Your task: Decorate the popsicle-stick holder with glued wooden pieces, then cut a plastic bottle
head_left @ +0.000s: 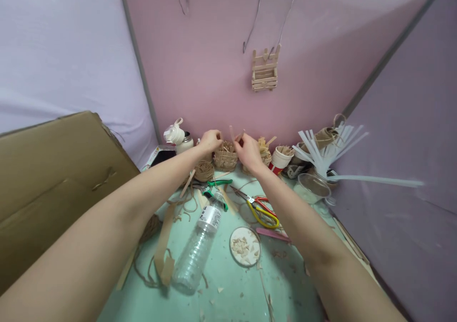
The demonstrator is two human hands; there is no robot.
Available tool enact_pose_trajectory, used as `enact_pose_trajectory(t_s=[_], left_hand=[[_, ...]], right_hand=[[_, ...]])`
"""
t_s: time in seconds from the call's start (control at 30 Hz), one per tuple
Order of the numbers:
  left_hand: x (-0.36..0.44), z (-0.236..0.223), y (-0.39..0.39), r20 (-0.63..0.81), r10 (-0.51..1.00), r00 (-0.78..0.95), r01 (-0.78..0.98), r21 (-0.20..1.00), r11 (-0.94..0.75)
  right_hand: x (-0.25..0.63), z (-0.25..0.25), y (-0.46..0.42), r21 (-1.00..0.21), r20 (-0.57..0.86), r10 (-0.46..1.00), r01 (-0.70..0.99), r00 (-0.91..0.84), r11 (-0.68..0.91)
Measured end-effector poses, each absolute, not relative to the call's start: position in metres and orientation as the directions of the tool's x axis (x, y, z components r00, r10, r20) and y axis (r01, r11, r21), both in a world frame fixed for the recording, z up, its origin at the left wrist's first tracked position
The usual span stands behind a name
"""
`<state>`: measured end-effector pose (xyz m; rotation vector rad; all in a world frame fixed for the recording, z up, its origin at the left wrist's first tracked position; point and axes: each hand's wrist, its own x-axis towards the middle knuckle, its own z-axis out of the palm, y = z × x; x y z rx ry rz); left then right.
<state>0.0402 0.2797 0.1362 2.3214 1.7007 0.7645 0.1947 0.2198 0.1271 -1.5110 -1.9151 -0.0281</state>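
At the back of the table, my right hand (248, 151) is closed on a thin wooden stick (232, 132), whose pale end sticks up beside the fingers. My left hand (212, 140) reaches to the left rim of a small woven basket (225, 161). Its fingers are bent together, and whatever they hold is hidden. Short wooden pieces (226, 147) fill the basket between my two hands. A ball of twine (204, 170) lies below my left wrist. Behind my right hand, a second basket (266, 158) with pale strips is partly covered.
Green-handled pliers (219, 182), yellow-and-red-handled scissors (262, 215), a clear bottle (198, 246) and a dish of wood chips (245, 247) lie on the green table. Cardboard (60, 184) stands left. White strips (328, 151) fan out at right. A small wooden rack (264, 79) hangs on the wall.
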Motion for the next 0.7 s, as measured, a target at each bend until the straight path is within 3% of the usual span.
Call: enact_pose_trajectory(t_s=[0.07, 0.17, 0.3, 0.37, 0.43, 0.5, 0.57, 0.7], left_hand=[[0.043, 0.132, 0.282, 0.264, 0.937, 0.23, 0.86, 0.395, -0.323], [0.045, 0.128, 0.282, 0.211, 0.945, 0.25, 0.873, 0.372, -0.315], [0.038, 0.127, 0.272, 0.241, 0.943, 0.228, 0.888, 0.347, -0.303], [0.031, 0.126, 0.265, 0.277, 0.936, 0.218, 0.891, 0.335, -0.306], [0.024, 0.123, 0.258, 0.3, 0.927, 0.226, 0.89, 0.323, -0.322], [0.019, 0.121, 0.254, 0.327, 0.917, 0.229, 0.883, 0.326, -0.337], [0.015, 0.121, 0.25, 0.361, 0.91, 0.204, 0.878, 0.344, -0.333], [0.012, 0.126, 0.239, 0.343, 0.912, 0.225, 0.892, 0.305, -0.335]], right_hand=[[0.184, 0.13, 0.237, -0.416, 0.513, 0.857, 0.859, -0.049, 0.298], [0.172, 0.127, 0.256, -0.376, 0.359, 0.933, 0.913, -0.013, 0.158], [0.17, 0.124, 0.252, -0.33, 0.278, 0.96, 0.94, 0.011, 0.085], [0.173, 0.121, 0.239, -0.284, 0.356, 0.934, 0.95, -0.023, 0.131], [0.174, 0.114, 0.226, -0.16, 0.346, 0.926, 0.963, -0.153, 0.219], [0.172, 0.101, 0.216, -0.038, 0.182, 0.936, 0.949, -0.302, 0.314], [0.167, 0.086, 0.213, 0.006, -0.001, 0.923, 0.923, -0.384, 0.384], [0.157, 0.065, 0.22, 0.02, -0.112, 0.885, 0.89, -0.452, 0.456]])
